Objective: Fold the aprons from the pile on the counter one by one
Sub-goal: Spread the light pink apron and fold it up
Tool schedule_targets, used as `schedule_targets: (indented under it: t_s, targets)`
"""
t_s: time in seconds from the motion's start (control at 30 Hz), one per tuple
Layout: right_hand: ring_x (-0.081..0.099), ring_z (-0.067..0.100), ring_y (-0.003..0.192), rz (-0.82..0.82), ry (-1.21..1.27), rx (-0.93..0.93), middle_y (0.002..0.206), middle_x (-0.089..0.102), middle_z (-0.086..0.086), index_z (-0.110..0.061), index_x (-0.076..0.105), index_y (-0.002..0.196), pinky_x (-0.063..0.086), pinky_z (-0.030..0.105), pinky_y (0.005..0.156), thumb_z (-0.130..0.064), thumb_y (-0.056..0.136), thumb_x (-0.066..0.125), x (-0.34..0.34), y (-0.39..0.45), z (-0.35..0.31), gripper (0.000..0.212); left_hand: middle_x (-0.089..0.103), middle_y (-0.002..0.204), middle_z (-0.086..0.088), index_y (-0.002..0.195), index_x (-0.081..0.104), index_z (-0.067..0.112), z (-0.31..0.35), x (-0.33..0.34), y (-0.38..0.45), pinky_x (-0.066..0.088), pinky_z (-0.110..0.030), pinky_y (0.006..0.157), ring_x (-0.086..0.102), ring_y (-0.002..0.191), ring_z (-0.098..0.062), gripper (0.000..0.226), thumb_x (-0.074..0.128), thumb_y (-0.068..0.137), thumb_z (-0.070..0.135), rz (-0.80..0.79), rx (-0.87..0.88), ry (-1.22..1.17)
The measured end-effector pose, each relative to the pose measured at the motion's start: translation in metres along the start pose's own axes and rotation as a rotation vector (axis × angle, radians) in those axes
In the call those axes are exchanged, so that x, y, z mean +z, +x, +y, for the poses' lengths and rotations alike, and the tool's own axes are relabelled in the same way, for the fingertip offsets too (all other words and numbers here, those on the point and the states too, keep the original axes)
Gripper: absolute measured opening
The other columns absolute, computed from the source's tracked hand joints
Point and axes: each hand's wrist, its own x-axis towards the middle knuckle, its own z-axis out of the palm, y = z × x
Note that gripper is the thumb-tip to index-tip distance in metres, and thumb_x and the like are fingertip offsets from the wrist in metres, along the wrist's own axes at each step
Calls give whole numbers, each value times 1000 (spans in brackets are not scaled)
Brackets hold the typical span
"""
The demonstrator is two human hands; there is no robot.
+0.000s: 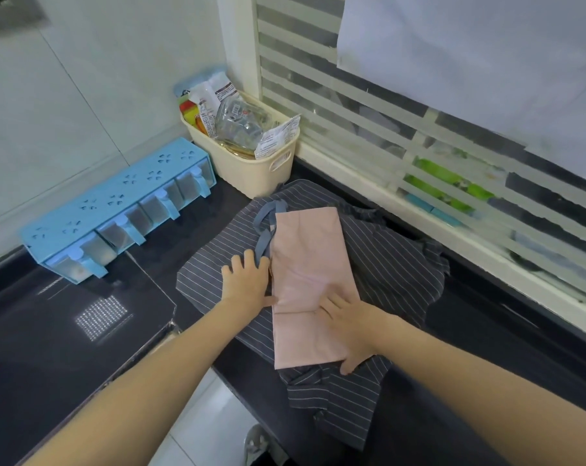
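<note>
Both hands [247, 280] flat, pink apron [310, 284] edges.

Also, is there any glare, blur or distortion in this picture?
Head view: a bright grid-shaped glare patch sits on the glossy black cooktop; the wide lens bends the window frame and stretches the forearms; the pink apron and both hands look reasonably sharp.

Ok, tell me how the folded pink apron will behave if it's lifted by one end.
The pink apron is thin cloth with soft creases, so it would probably droop and unfold. It lies loose on the striped apron, so it likely lifts away or slides easily.
</note>
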Motion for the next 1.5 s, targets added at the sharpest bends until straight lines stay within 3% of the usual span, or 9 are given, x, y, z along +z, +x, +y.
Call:
schedule_targets:
  t_s: [0.1, 0.27, 0.5, 0.7, 0.83, 1.03, 1.2, 1.4, 1.5]
  targets:
    - [23, 27, 131, 7, 124, 2, 138, 29, 8, -7, 34, 134, 34, 44, 106, -36, 81, 63, -6, 1, 2, 68, 34, 132, -10, 140, 26, 17, -2, 3, 1, 35, -36, 99, 40, 117, -26, 66, 57, 89, 44, 59, 164, 18]
    - [47, 17, 79, -22, 738, 204, 81, 47, -1, -13, 50, 80, 37, 21, 65, -27, 95, 49, -40, 9, 36, 20, 61, 110, -3, 117, 63, 13, -13, -1, 9, 43, -23, 87, 52, 95, -14, 31, 46, 93, 5, -325, 243, -649]
    - [47, 18, 100, 41, 1021, 322, 103, 51, 2, -18, 52, 90, 37, 25, 82, -27, 90, 55, -39, 30, 52, 9, 57, 120, 4, 122, 58, 18, -23, -7, 11, 45, -22, 85, 55, 101, -10, 29, 45, 97, 29, -494, -59, -1317]
    - [48, 17, 82, -51, 944, 201, 78, 47, -2, -20, 43, 72, 37, 25, 74, -27, 92, 51, -31, 41, 38, 22, 64, 101, 0, 105, 65, 10, -18, 8, 16, 50, -23, 82, 61, 94, -13, 38, 56, 90, 44, -400, -3, -1133]
    - [43, 9, 68, -51, 884, 133, 71, 44, -4, -21, 39, 68, 34, 21, 64, -25, 93, 51, -33, 41, 36, 28, 56, 75, 0, 55, 63, 21, -20, 8, 15, 42, -10, 63, 55, 64, -1, 39, 60, 89, 38, -262, 47, -1114]
    - [51, 25, 91, 106, 640, 89, 88, 53, 2, -19, 50, 89, 34, 23, 66, -27, 92, 55, -30, 50, 15, 10, 56, 87, -2, 96, 71, 18, -20, 10, 21, 45, -28, 78, 53, 82, -13, 32, 56, 89, 45, -205, 84, -1016]
    - [53, 28, 106, 551, -33, 159, 120, 51, 14, -11, 50, 122, 45, 35, 81, -39, 81, 68, -33, 35, 4, 54, 62, 91, -5, 101, 64, 4, -19, 4, 33, 42, -24, 62, 55, 80, -17, 21, 48, 95, 17, 77, -98, -793]
    - [33, 34, 128, 227, 157, 214, 141, 29, 11, -10, 29, 137, 29, 49, 103, -63, 79, 57, -23, 31, -8, 84, 58, 95, 3, 101, 66, 12, -10, 1, 37, 42, -26, 73, 54, 85, -16, 15, 56, 91, 18, -32, -13, -674]
    - [39, 28, 121, 407, 398, 400, 133, 39, 6, -13, 39, 131, 33, 42, 100, -55, 90, 47, -24, 28, 4, 59, 52, 79, 3, 78, 58, 13, -4, 1, 42, 35, -22, 60, 48, 72, -15, 16, 58, 90, 24, -70, -119, -658]
